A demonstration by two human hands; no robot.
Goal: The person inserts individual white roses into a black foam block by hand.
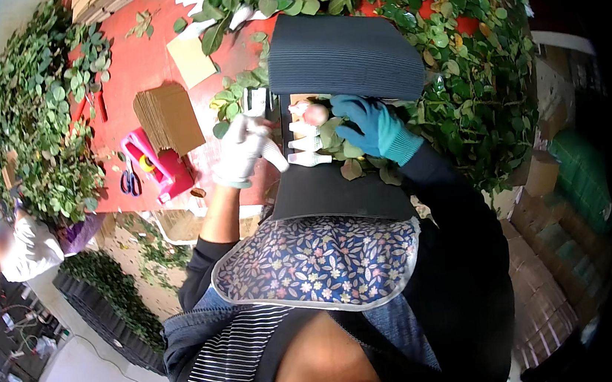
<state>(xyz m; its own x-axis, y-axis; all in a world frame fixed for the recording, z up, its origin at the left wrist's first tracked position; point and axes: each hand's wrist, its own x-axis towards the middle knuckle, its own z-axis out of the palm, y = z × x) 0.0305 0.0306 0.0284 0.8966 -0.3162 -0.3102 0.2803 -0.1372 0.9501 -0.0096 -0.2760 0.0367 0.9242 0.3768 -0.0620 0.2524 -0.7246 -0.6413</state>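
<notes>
My left hand (pixel 242 147), in a white glove, is beside the left edge of a row of white mesh-sleeved flower heads (pixel 307 144). Its fingers are bent; whether they hold anything is unclear. Just above it is a metal device (pixel 256 101), possibly a stapler. In a teal glove, my right hand (pixel 369 125) has its fingers apart, close to a pale pink rose (pixel 313 113) and the rose leaves (pixel 332 135). The flowers lie on dark sheet material, between a stack of ribbed dark sheets (pixel 345 55) and a smooth black sheet (pixel 340 193) near my apron.
Leafy stems (pixel 474 89) heap along the right and top of the red table (pixel 121 59), with another heap (pixel 35 118) left. A cardboard stack (pixel 168 118), pink tape dispenser (pixel 155 167) and scissors (pixel 129 179) lie left. A person (pixel 29 248) is at the far left.
</notes>
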